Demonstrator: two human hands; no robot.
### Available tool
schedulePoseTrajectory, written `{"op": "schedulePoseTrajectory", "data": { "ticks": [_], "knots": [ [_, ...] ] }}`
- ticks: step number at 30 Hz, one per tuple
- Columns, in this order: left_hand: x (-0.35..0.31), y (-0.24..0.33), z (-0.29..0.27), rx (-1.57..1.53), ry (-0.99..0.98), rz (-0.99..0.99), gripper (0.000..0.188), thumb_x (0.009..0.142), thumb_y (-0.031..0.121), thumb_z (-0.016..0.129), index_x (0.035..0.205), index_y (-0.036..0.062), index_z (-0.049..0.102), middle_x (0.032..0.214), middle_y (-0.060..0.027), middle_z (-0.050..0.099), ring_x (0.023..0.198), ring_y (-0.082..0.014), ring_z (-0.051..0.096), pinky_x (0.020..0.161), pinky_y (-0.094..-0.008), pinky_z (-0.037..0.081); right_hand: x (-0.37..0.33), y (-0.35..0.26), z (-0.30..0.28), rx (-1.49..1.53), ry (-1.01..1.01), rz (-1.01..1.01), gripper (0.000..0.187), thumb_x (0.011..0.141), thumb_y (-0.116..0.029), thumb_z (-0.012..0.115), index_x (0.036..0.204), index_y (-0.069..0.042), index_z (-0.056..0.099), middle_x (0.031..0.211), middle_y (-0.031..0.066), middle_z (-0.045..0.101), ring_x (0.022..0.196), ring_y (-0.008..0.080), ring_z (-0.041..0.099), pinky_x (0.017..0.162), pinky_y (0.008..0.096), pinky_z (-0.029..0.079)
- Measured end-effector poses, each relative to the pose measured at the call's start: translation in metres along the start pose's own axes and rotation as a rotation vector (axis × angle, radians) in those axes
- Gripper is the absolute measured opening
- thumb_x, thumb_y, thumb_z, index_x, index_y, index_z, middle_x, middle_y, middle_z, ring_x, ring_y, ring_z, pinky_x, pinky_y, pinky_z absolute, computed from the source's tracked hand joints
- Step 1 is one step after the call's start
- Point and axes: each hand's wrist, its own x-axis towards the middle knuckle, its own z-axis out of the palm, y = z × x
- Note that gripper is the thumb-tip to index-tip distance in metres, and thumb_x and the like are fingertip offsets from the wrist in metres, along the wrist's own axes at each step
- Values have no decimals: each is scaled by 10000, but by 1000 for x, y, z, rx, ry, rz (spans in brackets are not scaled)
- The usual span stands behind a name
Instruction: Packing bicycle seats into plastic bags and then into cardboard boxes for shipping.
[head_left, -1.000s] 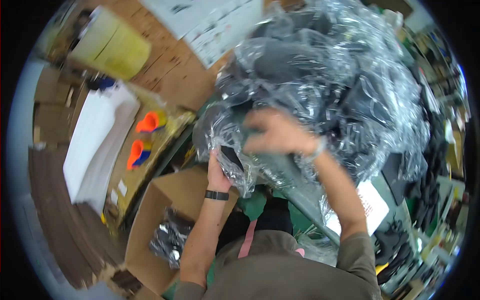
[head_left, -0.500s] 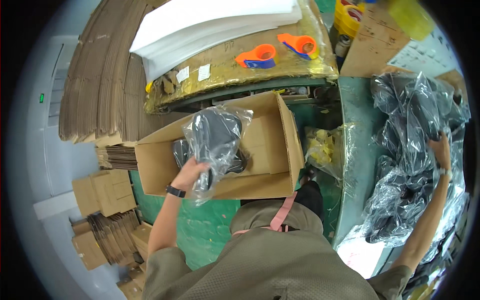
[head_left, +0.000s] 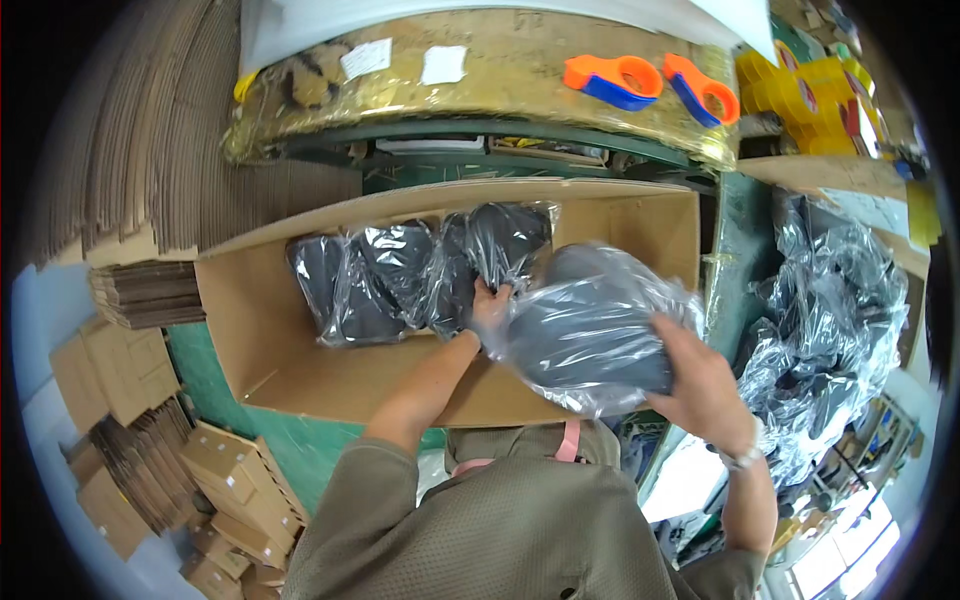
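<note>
An open cardboard box [head_left: 285, 385] lies in front of me, with several black padded pieces in clear plastic bags [head_left: 385, 285] standing side by side in its left and middle part. My left hand [head_left: 488, 308] reaches into the box and is closed on the lower end of the rightmost bagged piece [head_left: 508, 240]. Over the box's right part, my right hand [head_left: 700, 390] grips a larger bagged black padded piece [head_left: 595, 325] by its right edge. This piece is slightly blurred, and its bag overlaps the left hand's side. What exactly the pieces are, I cannot tell.
A heap of bagged black pieces [head_left: 835, 320] lies on the bench at right. Beyond the box, a tape-covered table [head_left: 500, 60] bears two orange-and-blue tape dispensers [head_left: 615, 82]. Flattened cartons [head_left: 150, 130] are stacked at left. Yellow tape rolls [head_left: 805, 95] stand at the back right.
My right hand has come from the heap to the box with a bagged piece. My left hand has lowered its bagged piece into the box beside the others. The view has shifted.
</note>
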Motion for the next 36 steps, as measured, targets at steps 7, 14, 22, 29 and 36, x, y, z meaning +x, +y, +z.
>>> {"op": "schedulePoseTrajectory", "data": {
  "ticks": [7, 14, 22, 29, 36],
  "knots": [
    [-7, -28, -11, -68, 103, 183, 577, 960, 270, 609, 1381, -32, 355, 1285, -210, 562, 1160, -320, 571, 1021, -365, 420, 173, 56, 139, -764, -242, -507, 495, 791, -117, 632, 1282, -117, 567, 1100, 69, 621, 1143, 245, 543, 1058, 409, 357],
    [-11, 23, -56, -92, -51, -89, 665, 944, 349, 620, 1384, -59, 335, 1350, -259, 529, 1269, -374, 516, 1054, -390, 392, 222, 77, 187, -690, -406, -873, 273, 823, -158, 580, 1076, -131, 679, 1108, 36, 624, 1184, 250, 518, 1153, 438, 288],
    [-43, 100, -63, 581, 107, 163, 737, 872, 358, 675, 1389, -47, 339, 1380, -286, 469, 1234, -437, 518, 1061, -435, 407, 176, 70, 268, -268, 238, 23, 486, 728, -169, 685, 1186, -40, 590, 1316, 176, 527, 1291, 344, 450, 1100, 492, 331],
    [-13, 104, -30, 629, -67, -75, 1167, 686, 528, 778, 1503, -23, 154, 1450, -302, 411, 1272, -413, 503, 1051, -433, 436, 166, 128, 303, 407, 16, 689, 819, 751, -531, 734, 1375, -61, 488, 1286, 217, 610, 1175, 386, 594, 1008, 436, 465],
    [6, 24, -66, -4, -190, 207, 1105, 738, 393, 832, 1485, -88, 175, 1443, -256, 430, 1331, -353, 437, 1128, -415, 334, 151, 39, 194, 269, 34, 15, 355, 860, -267, 623, 1097, -6, 653, 1107, 201, 664, 1020, 372, 638, 916, 446, 508]
  ]
}}
